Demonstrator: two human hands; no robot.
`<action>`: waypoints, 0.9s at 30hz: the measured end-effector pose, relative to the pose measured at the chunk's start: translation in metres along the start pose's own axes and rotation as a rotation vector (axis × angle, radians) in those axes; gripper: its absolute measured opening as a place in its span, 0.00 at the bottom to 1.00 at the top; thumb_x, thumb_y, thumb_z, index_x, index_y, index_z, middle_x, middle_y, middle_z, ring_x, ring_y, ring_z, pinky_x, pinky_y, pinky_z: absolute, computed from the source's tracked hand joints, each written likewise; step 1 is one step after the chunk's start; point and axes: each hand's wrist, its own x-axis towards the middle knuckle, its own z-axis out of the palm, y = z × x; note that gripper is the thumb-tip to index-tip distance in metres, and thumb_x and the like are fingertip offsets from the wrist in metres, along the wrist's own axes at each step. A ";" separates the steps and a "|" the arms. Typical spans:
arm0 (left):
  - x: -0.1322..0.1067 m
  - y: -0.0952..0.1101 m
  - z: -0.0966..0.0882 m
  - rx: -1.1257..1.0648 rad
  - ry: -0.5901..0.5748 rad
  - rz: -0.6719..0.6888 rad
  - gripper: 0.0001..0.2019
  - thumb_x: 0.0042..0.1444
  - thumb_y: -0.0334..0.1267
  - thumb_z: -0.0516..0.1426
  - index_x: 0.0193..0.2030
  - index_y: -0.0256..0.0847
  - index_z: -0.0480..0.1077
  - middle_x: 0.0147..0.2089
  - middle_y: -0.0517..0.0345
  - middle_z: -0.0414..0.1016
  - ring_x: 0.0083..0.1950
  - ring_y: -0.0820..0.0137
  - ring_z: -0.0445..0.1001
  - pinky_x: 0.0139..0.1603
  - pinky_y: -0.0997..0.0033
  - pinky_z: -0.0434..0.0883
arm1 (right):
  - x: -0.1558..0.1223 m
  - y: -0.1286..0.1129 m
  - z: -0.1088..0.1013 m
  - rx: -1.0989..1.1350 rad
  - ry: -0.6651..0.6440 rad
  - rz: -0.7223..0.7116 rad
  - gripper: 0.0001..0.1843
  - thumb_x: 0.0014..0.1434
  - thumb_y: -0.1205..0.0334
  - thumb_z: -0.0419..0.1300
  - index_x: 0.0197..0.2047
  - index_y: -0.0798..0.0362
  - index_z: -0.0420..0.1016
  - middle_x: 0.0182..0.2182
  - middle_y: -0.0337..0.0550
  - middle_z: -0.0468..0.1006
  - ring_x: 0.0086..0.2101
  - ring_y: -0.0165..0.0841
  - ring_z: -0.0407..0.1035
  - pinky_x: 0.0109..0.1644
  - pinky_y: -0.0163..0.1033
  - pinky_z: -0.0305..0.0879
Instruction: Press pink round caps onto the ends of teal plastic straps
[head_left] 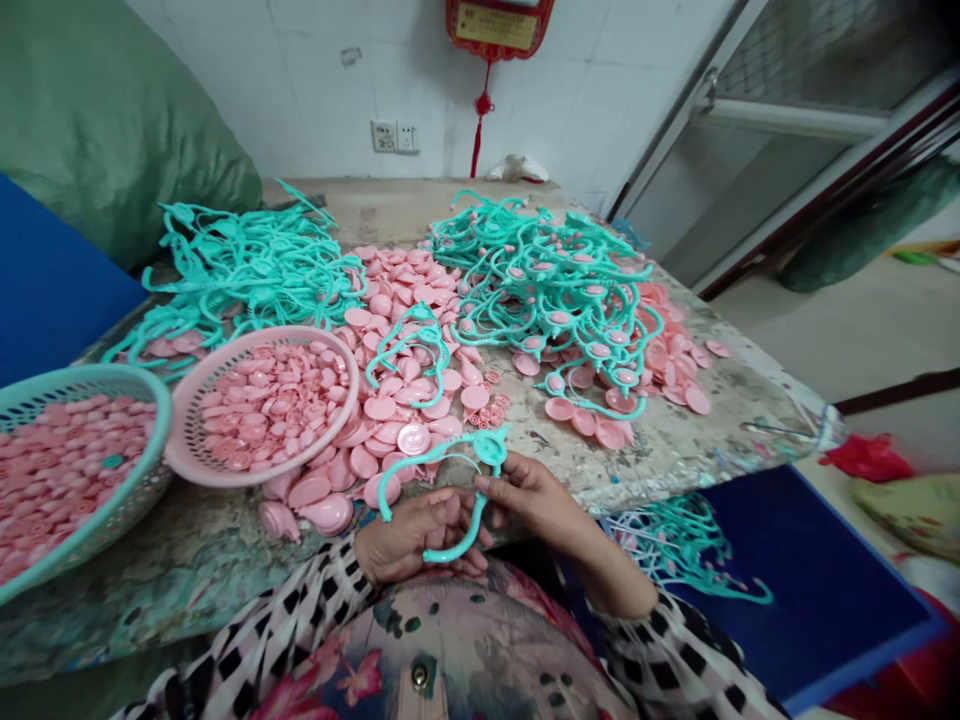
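Room and table: A pale tiled wall stands behind a worn, stained worktable covered in plastic parts.
Teal piece: One curved teal piece is up in the hands, at the near edge of the table; its round plate is uppermost, its two arms curve leftward, and no pink shows on it.
Right hand: The right hand pinches the piece beside the plate, thumb in front, fingers closed.
Left hand: The left hand is loosely curled, with the piece's lower arm crossing in front of its fingers; whether it grips anything is hidden.
Pink parts: Small ones fill a pink basket and a teal basket at left; larger pink teardrops spread loose between.
Teal heaps: The left heap looks mostly plain; many pieces in the right heap carry pink ovals.
Handling well: The pinch beside the plate seems the right hold, as the slim arms look likely to flex. The left fingers could best steady the piece from behind, leaving the plate's face uncovered and the arm tips clear of the loose teardrops.
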 end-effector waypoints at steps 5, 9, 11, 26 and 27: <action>-0.002 0.004 0.005 0.009 0.019 0.000 0.17 0.60 0.49 0.54 0.49 0.38 0.65 0.42 0.50 0.75 0.37 0.67 0.77 0.43 0.61 0.72 | 0.001 0.001 0.001 -0.001 0.000 0.021 0.17 0.54 0.48 0.63 0.34 0.55 0.68 0.22 0.34 0.74 0.18 0.21 0.64 0.23 0.28 0.60; -0.005 0.007 0.010 0.022 0.029 0.003 0.20 0.58 0.47 0.57 0.54 0.41 0.63 0.44 0.51 0.75 0.38 0.66 0.77 0.46 0.59 0.71 | 0.003 0.003 0.001 0.027 0.092 -0.022 0.17 0.53 0.49 0.63 0.32 0.54 0.67 0.20 0.32 0.72 0.16 0.22 0.64 0.21 0.28 0.60; -0.007 0.008 0.011 0.046 0.040 0.004 0.22 0.58 0.46 0.58 0.57 0.42 0.62 0.44 0.51 0.74 0.39 0.65 0.77 0.46 0.59 0.70 | 0.002 0.003 0.000 0.045 0.137 -0.045 0.16 0.53 0.49 0.64 0.31 0.54 0.67 0.19 0.32 0.71 0.16 0.23 0.64 0.21 0.28 0.60; -0.097 0.055 0.063 1.424 0.495 0.154 0.18 0.61 0.46 0.53 0.57 0.57 0.68 0.58 0.61 0.72 0.60 0.62 0.67 0.61 0.63 0.63 | -0.026 -0.042 -0.024 -0.086 0.454 -0.429 0.10 0.61 0.54 0.57 0.36 0.51 0.69 0.30 0.37 0.76 0.23 0.25 0.67 0.28 0.32 0.65; -0.100 0.057 0.067 1.413 0.605 0.243 0.16 0.61 0.45 0.52 0.55 0.55 0.70 0.57 0.60 0.73 0.59 0.63 0.68 0.61 0.64 0.63 | -0.030 -0.047 -0.024 -0.153 0.401 -0.438 0.09 0.61 0.55 0.57 0.37 0.51 0.69 0.30 0.37 0.75 0.24 0.26 0.67 0.28 0.32 0.65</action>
